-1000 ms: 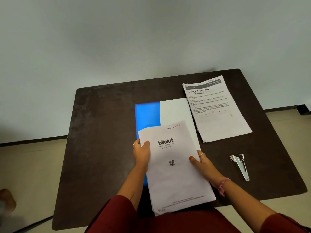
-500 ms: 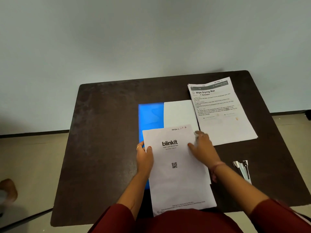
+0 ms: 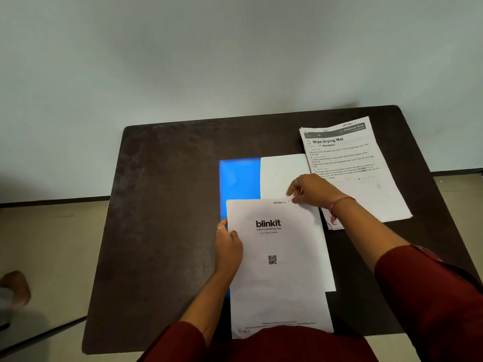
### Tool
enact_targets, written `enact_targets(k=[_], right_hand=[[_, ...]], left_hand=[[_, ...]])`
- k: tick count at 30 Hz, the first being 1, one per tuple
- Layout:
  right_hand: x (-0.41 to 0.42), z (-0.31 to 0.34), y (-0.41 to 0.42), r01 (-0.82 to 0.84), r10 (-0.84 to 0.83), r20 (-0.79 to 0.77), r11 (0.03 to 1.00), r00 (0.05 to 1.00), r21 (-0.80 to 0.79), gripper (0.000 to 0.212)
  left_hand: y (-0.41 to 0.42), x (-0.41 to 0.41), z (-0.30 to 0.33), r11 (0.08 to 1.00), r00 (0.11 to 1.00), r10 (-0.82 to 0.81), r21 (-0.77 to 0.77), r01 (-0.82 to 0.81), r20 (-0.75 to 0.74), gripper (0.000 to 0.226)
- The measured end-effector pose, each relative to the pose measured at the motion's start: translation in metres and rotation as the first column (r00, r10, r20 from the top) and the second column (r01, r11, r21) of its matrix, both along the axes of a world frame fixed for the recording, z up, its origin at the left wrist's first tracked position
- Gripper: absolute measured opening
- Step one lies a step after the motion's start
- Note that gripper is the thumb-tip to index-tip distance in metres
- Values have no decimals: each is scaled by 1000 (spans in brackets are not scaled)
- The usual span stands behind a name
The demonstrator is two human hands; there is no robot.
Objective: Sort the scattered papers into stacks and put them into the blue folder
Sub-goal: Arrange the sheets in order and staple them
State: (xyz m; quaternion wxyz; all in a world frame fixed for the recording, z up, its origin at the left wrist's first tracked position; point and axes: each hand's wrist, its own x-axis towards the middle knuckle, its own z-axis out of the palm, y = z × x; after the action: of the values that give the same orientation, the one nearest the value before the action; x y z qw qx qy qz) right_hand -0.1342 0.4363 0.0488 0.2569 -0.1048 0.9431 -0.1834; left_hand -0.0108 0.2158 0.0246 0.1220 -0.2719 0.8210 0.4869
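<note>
Left hand (image 3: 228, 244) grips blinkit sheet (image 3: 277, 267) at its left edge; right hand (image 3: 311, 189) pinches its top corner.

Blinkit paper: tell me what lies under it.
Under the blinkit paper lie a blank white sheet and the blue folder, both showing past its far edge. The left hand grips its left edge. Whatever lies directly beneath its middle is covered.
</note>
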Motion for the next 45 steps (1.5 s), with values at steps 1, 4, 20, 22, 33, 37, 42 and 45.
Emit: enact_targets(k=[1, 4, 20, 22, 33, 37, 42, 45], right_hand=[[1, -1, 1, 5, -5, 5, 1000, 1000, -16, 19], [5, -9, 5, 34, -33, 5, 998, 999, -61, 17], [53, -9, 17, -82, 24, -374, 986, 927, -142, 10], [63, 7, 19, -7, -56, -207, 956, 977, -293, 8], [60, 34, 30, 425, -266, 365, 767, 892, -481, 27], [27, 3, 21, 253, -248, 51, 947, 968, -199, 32], [11, -5, 7, 84, -88, 46, 993, 995, 83, 33], [12, -1, 6, 74, -74, -17, 996, 997, 40, 23]], left_hand=[[-1, 0, 0, 999, 999, -31, -21, 31, 9, 44], [-3, 2, -1, 991, 992, -116, -67, 119, 49, 50], [-25, -27, 24, 698, 814, -581, -531, 481, -26, 82], [-30, -28, 26, 619, 743, -669, -570, 541, -21, 85], [-57, 23, 35, 630, 560, -768, -520, 577, -310, 28], [-57, 36, 37, 565, 484, -818, -599, 568, -312, 46], [-57, 47, 46, 638, 526, -765, -545, 544, -371, 22], [-59, 49, 42, 660, 561, -746, -517, 546, -359, 45]])
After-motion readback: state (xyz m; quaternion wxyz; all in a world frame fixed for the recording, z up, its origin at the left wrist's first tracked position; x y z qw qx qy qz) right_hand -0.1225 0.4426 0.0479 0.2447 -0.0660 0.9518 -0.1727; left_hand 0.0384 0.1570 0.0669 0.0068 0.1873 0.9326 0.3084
